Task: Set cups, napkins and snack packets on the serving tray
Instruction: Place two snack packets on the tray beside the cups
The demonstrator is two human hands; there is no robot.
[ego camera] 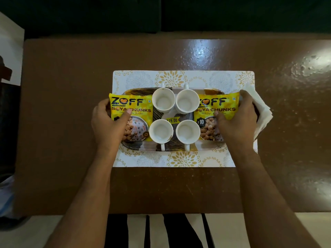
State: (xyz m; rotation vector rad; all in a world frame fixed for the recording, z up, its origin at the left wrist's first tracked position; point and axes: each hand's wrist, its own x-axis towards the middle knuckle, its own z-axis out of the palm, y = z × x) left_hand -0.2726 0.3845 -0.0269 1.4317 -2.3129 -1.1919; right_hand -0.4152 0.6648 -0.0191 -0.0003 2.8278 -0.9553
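So the tray (210, 91) sits on a patterned mat (179, 159) around the middle of the brown surface (71, 104), and it's pretty much loaded. Four white cups (163, 102) are packed two by two in the middle of the tray, far pair with handles pointing away, near pair with handles pointing toward the person, probably so they sit tight together and leave both ends free. Each end has a yellow snack packet: the left packet (132, 108) and the right packet (217, 106), both flat and face up, hanging a bit over the tray's short edges. The left hand (107, 122) is wrapped around the left end, thumb pressing on the packet, fingers curled under the rim as far as I can tell. The right hand (236, 120) does the same on the right end. The napkins (259, 111) are a white stack at the right edge, mostly behind that hand, so I can't tell whether they're on the tray or just beside it. My guess is the thumbs pin the packets for a lift.
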